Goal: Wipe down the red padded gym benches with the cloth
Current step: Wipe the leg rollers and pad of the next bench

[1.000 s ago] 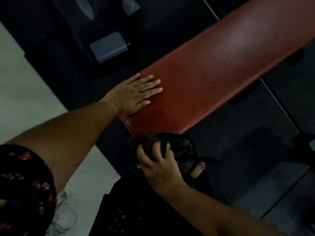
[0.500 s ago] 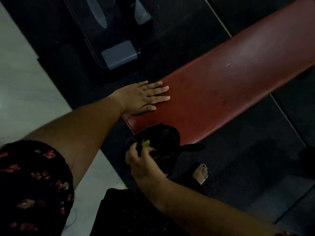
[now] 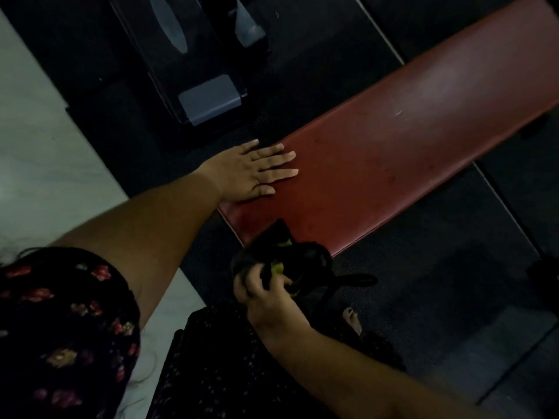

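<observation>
A long red padded bench [image 3: 393,152] runs from the centre to the upper right. My left hand [image 3: 254,170] lies flat on its near end, fingers straight and spread. A dark bunched cloth [image 3: 290,255] with a small yellow-green patch sits at the bench's near corner and edge. My right hand [image 3: 266,291] grips the cloth from below, fingers curled into it.
A dark machine with a grey foot plate [image 3: 208,98] stands on the black rubber floor beyond the bench's near end. Pale tile floor [image 3: 45,164] lies at the left. My bare foot [image 3: 352,320] shows below the bench, and my dark floral clothing fills the lower left.
My right hand has brought the cloth up onto the bench's near corner. My left hand stays flat on the near end. The view has shifted slightly.
</observation>
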The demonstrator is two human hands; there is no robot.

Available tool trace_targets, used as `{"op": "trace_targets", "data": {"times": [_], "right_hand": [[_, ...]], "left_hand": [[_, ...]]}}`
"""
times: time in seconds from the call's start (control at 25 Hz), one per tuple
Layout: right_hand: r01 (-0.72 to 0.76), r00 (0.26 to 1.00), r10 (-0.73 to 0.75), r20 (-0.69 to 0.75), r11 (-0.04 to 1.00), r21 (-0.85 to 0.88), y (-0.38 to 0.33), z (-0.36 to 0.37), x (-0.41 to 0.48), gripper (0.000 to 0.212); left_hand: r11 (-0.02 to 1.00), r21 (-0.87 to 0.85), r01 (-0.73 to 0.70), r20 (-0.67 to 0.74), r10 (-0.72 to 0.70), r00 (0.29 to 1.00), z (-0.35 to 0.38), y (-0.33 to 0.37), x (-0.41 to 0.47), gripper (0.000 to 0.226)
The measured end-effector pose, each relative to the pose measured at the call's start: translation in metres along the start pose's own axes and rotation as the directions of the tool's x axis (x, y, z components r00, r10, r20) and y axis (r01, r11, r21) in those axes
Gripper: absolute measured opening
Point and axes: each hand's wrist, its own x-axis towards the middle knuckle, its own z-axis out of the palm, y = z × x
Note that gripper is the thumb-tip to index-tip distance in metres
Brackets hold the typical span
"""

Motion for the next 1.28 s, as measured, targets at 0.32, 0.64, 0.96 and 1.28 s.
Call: {"op": "trace_targets", "data": {"times": [0.32, 0.64, 0.96, 1.28], "right_hand": [[-0.148, 0.945, 0.198, -0.260, 0.969, 0.198, 0.031, 0.089, -0.080, 0.043], [-0.559, 0.795, 0.548, 0.261, 0.494, 0.666, 0.250, 0.035, -0.185, 0.051], [-0.581, 0.633, 0.774, 0.008, 0.468, 0.666, 0.406, -0.142, -0.363, 0.032], [-0.596, 0.350, 0.936, -0.046, 0.261, 0.759, 0.443, -0.243, -0.455, 0.041]], "left_hand": [[0.981, 0.095, 0.167, 0.145, -0.180, 0.973, -0.029, 0.035, -0.009, 0.057], [0.901, -0.221, 0.374, 0.019, -0.380, 0.925, -0.212, 0.083, -0.006, 0.064], [0.911, -0.144, 0.387, -0.259, -0.412, 0.874, -0.458, 0.120, -0.030, 0.067], [0.899, -0.048, 0.435, -0.413, -0.415, 0.811, -0.619, 0.152, -0.085, 0.064]]}}
